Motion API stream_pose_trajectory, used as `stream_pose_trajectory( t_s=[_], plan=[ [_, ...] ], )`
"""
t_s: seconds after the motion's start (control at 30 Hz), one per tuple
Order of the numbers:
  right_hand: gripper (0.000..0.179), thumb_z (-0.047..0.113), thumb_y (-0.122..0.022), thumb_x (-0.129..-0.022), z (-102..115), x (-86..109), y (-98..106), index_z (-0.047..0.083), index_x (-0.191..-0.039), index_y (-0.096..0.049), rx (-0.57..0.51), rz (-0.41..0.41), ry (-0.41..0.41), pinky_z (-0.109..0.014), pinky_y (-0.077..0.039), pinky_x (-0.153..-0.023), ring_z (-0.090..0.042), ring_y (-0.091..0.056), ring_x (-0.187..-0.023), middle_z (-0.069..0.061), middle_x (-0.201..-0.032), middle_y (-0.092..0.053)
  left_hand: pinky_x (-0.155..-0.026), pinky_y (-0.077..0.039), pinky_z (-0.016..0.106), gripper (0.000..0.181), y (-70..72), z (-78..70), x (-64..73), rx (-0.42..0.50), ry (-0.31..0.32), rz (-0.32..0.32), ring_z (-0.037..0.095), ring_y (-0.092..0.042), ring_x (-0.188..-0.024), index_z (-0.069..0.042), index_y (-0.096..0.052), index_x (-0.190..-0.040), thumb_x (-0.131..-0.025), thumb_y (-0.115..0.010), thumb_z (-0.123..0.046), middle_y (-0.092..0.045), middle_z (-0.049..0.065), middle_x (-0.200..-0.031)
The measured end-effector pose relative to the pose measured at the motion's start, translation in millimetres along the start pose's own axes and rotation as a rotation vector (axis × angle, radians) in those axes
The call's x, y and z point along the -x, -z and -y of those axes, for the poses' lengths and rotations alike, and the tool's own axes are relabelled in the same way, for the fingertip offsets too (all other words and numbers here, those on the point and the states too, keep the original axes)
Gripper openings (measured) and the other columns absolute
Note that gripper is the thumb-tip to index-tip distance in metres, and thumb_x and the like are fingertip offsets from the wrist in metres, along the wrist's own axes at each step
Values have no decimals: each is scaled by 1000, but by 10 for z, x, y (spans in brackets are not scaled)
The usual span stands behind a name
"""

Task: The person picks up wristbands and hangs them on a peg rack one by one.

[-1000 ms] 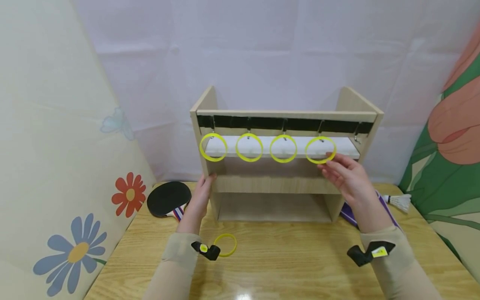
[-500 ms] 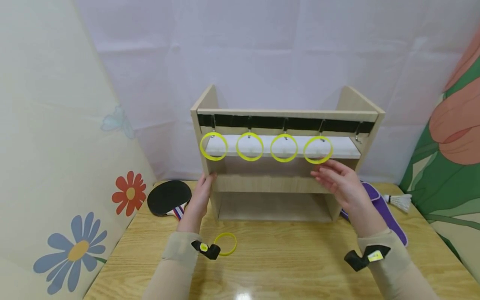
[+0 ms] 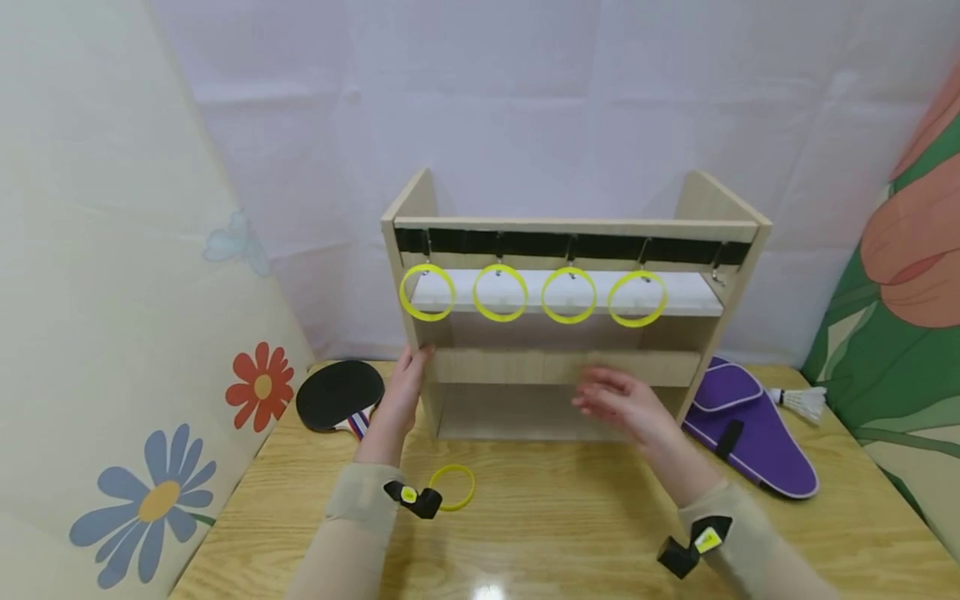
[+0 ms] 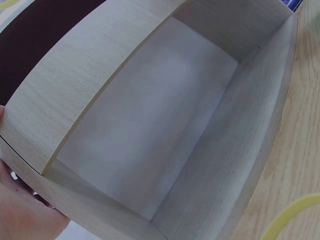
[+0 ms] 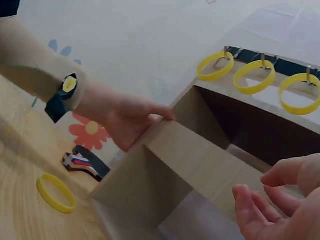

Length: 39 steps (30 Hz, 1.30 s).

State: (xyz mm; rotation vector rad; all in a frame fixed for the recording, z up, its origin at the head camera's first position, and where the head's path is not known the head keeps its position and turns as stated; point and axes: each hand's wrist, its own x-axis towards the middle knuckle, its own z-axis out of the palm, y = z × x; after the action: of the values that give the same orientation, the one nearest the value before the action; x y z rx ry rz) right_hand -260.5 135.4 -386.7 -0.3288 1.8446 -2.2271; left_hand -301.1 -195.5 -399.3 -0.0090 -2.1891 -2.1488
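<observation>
A small wooden shelf unit [image 3: 562, 367] stands on the table. My left hand [image 3: 402, 392] grips its left side panel, thumb over the front edge, as the right wrist view also shows. Several yellow wristbands hang from metal hooks on the black strip [image 3: 532, 244]; the rightmost hanging wristband [image 3: 636, 323] is on the fourth hook. Nothing hangs on the hook at the right end [image 3: 716, 275]. My right hand [image 3: 626, 406], fingers loosely bent, holds nothing in front of the lower compartment. Another yellow wristband [image 3: 473, 486] lies on the table beside my left wrist.
At the left lies a black table tennis bat [image 3: 339, 396]. A purple bat case [image 3: 757, 442] and a white shuttlecock [image 3: 801, 403] lie right of the shelf. Flowered panels flank both sides, and a pale cloth [image 3: 525, 100] hangs behind.
My right hand has let go of the rightmost hanging wristband and moved down and left, uncovering the purple case. That wristband hangs from its hook. My left hand stays on the side panel.
</observation>
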Motion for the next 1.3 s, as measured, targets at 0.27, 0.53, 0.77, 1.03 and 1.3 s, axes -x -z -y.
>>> stream_pose_trajectory(
  t_s=[0.27,0.53,0.77,1.03,1.3],
  plan=[
    [50,1,-55,-97,-322,-58,-246,-19,-139,-37,21,49,-84,-21,-55,-77,-7,-69,-83,3,-93,-69,-111,-26,50,53,2,-10,14,4,6,9,33,-41,-126,-14,-29,-154,-104,-36,-31,-42,22,-139],
    [48,2,-57,-96,-614,-114,-534,-16,-138,-40,23,112,-151,-23,-55,-76,-9,-68,-82,2,-90,-68,-111,-26,50,53,-5,-8,10,4,8,6,33,-40,-126,-14,-29,-153,-103,-36,-30,-41,22,-140],
    [45,-4,-56,-94,-848,-166,-767,-18,-135,-44,21,116,-196,-21,-55,-71,-10,-67,-76,-5,-90,-67,-110,-29,47,53,-3,-7,6,3,7,7,32,-42,-125,-15,-29,-154,-104,-36,-30,-42,22,-140],
    [41,-6,-57,-93,-1099,-213,-883,-17,-132,-48,23,100,-239,-23,-57,-71,-9,-67,-72,-7,-86,-65,-107,-31,45,53,-12,8,-3,-3,6,-6,28,-44,-120,-12,-31,-153,-103,-36,-30,-45,21,-136],
    [40,-7,-58,-92,-1221,-265,-953,-17,-130,-49,42,83,-247,-23,-57,-68,-9,-66,-69,-7,-85,-65,-106,-33,42,53,-11,13,1,7,0,-11,27,-46,-117,-12,-31,-153,-103,-36,-30,-46,21,-135]
  ],
)
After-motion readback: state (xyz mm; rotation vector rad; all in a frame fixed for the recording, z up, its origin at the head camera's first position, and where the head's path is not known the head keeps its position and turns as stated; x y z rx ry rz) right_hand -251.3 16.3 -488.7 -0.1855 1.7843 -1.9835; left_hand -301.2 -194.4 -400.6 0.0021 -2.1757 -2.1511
